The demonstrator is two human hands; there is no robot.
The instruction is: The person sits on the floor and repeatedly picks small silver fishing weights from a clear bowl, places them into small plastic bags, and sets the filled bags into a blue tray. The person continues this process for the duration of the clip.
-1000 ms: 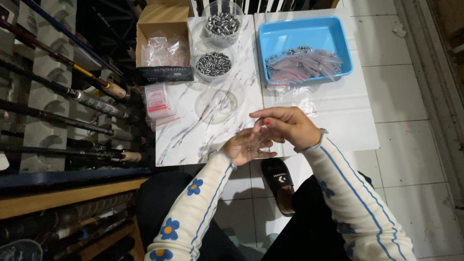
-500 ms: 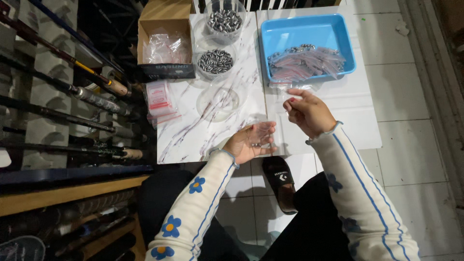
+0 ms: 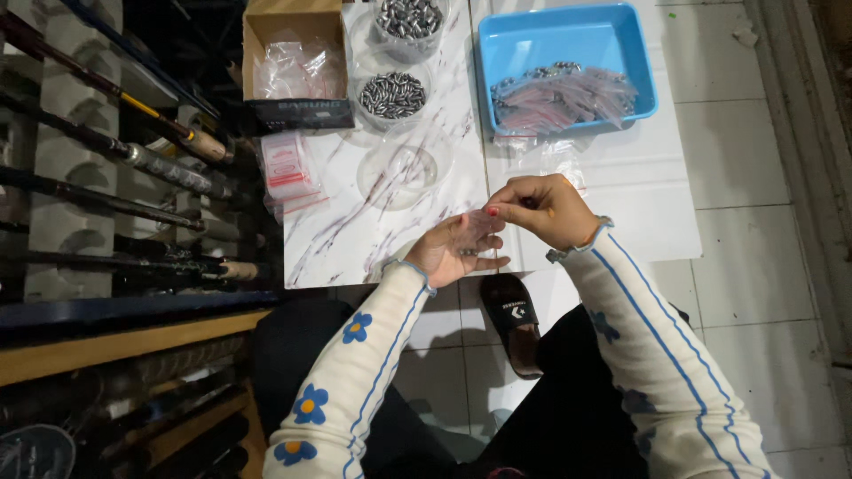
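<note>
A small clear bag (image 3: 477,232) lies across the open palm of the left hand (image 3: 457,253), just over the near edge of the surface (image 3: 355,239). The right hand (image 3: 537,208) meets it from the right, thumb and forefinger pinched together on the bag's upper right corner (the red thumbnail marks the spot). The left fingers are spread loosely under the bag, cupping rather than clamping it. The bag is thin, see-through plastic, slightly crumpled; whether anything sits inside cannot be told.

Toward the far edge stand two clear tubs (image 3: 392,93) of small grey metal pieces, with an empty clear lid (image 3: 404,168) nearer the hands. At the far right corner a blue tray (image 3: 568,40) holds filled bags. A cardboard box (image 3: 297,58) sits at the far left corner, a stack of red-striped bags (image 3: 286,164) along the left edge.
</note>
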